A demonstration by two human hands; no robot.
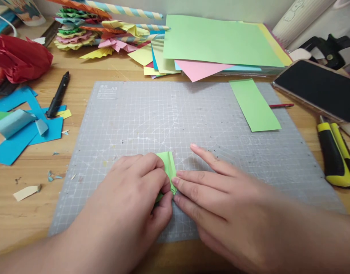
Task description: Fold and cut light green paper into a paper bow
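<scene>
A small folded piece of green paper (170, 167) lies near the front middle of the grey cutting mat (146, 114). My left hand (140, 190) covers its left part, with fingers curled and pinched on its lower end. From the right, my right hand (220, 194) lies flat with fingers stretched out, its fingertips touching the paper's right edge. The index finger points up and away over the mat. A crease runs along the visible part of the paper; the rest is hidden under my left hand.
A green strip (254, 106) lies at the mat's back right, near a phone (317, 89) and yellow-black tools (334, 152). Stacked coloured sheets (220, 42) stand behind. At left are a black pen (58, 95), blue scraps (17, 140) and red crumpled paper (20, 59).
</scene>
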